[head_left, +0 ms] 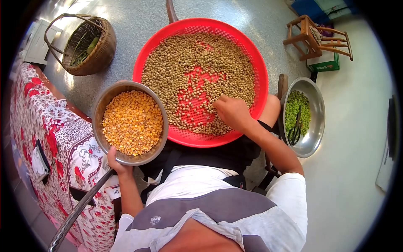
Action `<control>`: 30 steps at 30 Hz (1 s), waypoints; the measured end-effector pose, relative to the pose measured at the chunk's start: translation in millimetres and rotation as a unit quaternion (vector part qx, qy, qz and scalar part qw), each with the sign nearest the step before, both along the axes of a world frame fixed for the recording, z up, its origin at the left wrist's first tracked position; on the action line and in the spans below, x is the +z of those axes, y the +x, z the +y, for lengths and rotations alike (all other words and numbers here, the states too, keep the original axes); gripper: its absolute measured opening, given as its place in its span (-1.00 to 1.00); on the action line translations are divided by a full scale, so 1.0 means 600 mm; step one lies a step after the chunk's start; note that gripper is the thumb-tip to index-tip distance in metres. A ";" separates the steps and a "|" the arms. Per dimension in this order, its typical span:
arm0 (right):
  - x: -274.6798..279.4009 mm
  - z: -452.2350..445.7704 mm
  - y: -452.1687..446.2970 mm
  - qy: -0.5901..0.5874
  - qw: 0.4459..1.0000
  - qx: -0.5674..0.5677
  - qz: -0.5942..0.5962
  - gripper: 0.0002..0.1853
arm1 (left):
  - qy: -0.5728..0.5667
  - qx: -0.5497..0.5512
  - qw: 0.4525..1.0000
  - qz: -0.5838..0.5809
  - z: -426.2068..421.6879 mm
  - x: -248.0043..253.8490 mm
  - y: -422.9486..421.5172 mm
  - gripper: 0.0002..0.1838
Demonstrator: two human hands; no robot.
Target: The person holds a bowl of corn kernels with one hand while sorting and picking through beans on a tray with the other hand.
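A large red perforated tray (262, 80) rests over my lap, with many small brown beans (189, 50) spread across it. Bare red mesh shows through near its middle. My right hand (233, 111) is over the beans at the right side, its fingers drawn together; whatever lies between the fingertips is too small or hidden to name. To the left, a steel bowl (163, 113) full of yellow corn kernels (132, 122) sits close against the tray. My left hand (119, 163) grips this bowl by its near rim, thumb on the outer wall.
On the right stands a metal basin (317, 122) with chopped green pieces (296, 107) and scissors (295, 132). A wicker basket (105, 48) is at the far left, a wooden chair (308, 38) at the far right. A flowered tablecloth (54, 138) covers the left side.
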State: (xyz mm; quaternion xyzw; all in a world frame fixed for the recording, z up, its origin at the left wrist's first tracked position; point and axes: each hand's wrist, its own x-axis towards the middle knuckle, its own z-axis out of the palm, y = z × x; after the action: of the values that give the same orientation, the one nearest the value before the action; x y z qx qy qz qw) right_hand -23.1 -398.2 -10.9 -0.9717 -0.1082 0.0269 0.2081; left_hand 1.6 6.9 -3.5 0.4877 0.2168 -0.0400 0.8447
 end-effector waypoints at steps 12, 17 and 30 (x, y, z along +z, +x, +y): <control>-0.044 0.031 0.055 -0.038 0.992 -0.032 -0.116 -0.97 | 0.004 0.003 1.000 -0.001 0.012 -0.011 -0.003 -0.27; -0.041 0.045 0.064 -0.135 0.986 0.007 -0.093 -0.98 | -0.001 -0.001 1.000 -0.007 0.006 -0.006 -0.001 -0.27; -0.055 0.111 0.085 0.068 0.987 -0.060 -0.131 -0.91 | 0.001 -0.007 1.000 -0.006 0.000 0.001 0.001 -0.27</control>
State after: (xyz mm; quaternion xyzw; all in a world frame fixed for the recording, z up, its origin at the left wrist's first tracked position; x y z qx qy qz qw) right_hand 27.6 -331.6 -44.0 -0.9552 -0.0776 -0.1209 0.2589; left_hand 2.0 7.0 -2.9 0.4907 0.2083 -0.0427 0.8450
